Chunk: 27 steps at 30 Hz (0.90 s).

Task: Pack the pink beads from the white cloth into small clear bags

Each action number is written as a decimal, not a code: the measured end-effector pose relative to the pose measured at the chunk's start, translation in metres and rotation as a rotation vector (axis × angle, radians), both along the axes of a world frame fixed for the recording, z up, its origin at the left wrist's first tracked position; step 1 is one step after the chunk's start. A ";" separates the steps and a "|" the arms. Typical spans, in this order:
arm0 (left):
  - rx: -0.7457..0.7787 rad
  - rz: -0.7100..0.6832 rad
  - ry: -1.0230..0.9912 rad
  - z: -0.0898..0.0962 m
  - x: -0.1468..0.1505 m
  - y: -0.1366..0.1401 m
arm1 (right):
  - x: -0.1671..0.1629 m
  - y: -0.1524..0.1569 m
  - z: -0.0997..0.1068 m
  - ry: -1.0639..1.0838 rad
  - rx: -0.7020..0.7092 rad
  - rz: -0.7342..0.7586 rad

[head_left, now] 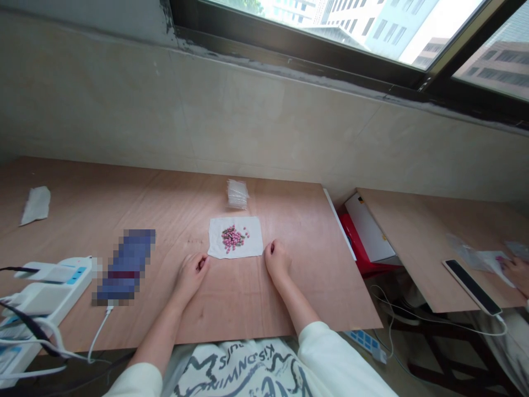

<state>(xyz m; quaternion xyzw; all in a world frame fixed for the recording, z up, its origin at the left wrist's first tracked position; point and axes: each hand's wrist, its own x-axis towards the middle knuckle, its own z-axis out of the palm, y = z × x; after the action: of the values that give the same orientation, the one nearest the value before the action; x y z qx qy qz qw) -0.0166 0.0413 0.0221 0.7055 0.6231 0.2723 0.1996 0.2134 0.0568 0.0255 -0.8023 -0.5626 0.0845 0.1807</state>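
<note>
A white paper sheet (214, 231), perhaps a tissue, lies flat on the wooden table in front of me. Heaped on its middle are many small pink and dark-green pieces (232, 237), too small to name; a few lie scattered to the right of the heap. My left hand (193, 271) rests on the table at the sheet's lower left corner, fingers curled into a loose fist. Beside the sheet's lower right edge, my right hand (278, 258) is likewise closed in a loose fist. No object shows in either hand.
Behind the sheet sits a stack of clear plastic packets (237, 194). To the left are a blurred-out phone (128, 264) on a cable, a power strip (70, 275) and a crumpled tissue (36, 205). At right, another person's hand (516, 270) and a phone (471, 286) are on a second table.
</note>
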 end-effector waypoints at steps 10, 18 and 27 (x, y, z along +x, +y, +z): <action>0.003 0.000 0.001 0.004 0.001 -0.001 | 0.000 0.001 0.001 -0.007 0.012 0.007; -0.004 0.001 -0.004 0.003 0.001 -0.001 | 0.000 -0.001 0.001 -0.010 0.015 0.012; -0.003 0.005 0.000 0.004 0.000 -0.001 | 0.000 0.000 0.002 0.005 0.013 0.012</action>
<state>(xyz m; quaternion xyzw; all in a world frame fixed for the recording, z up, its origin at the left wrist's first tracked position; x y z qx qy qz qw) -0.0164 0.0399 0.0264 0.7037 0.6253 0.2717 0.2000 0.2136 0.0570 0.0276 -0.7974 -0.5676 0.0841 0.1868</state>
